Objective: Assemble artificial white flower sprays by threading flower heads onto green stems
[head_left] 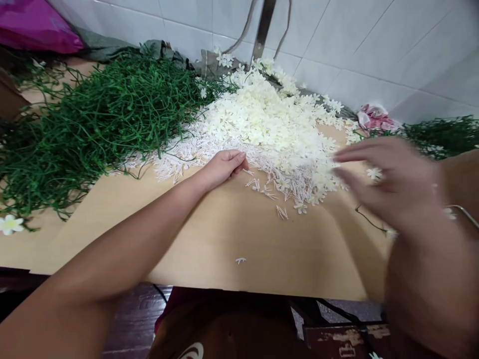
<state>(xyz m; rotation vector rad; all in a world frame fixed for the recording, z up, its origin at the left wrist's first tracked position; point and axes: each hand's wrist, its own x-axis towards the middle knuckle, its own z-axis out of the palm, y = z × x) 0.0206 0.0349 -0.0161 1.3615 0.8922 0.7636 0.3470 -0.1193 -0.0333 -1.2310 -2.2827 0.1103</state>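
Note:
My left hand [226, 167] rests at the near edge of a heap of small white stamen-like pieces [183, 154], its fingers curled and thumb pressed against them. A white piece shows by the fingertips; whether it is gripped is unclear. Smeared by motion, my right hand [396, 184] hovers at the right of the pale yellow artificial flower heads [262, 109]. Its thumb and fingers are apart, with nothing visible between them. Below the left hand's fingertips lie several loose white pieces [267, 190], and one white piece [240, 260] sits nearer the table's front edge.
Green plastic stems [123, 104] form a big tangle on the left; more green stems [445, 133] lie far right. A pink-and-white bundle [376, 118] is by the tiled wall [348, 45]. Brown board [224, 239] covers the tabletop. A magenta bag [37, 27] stands back left.

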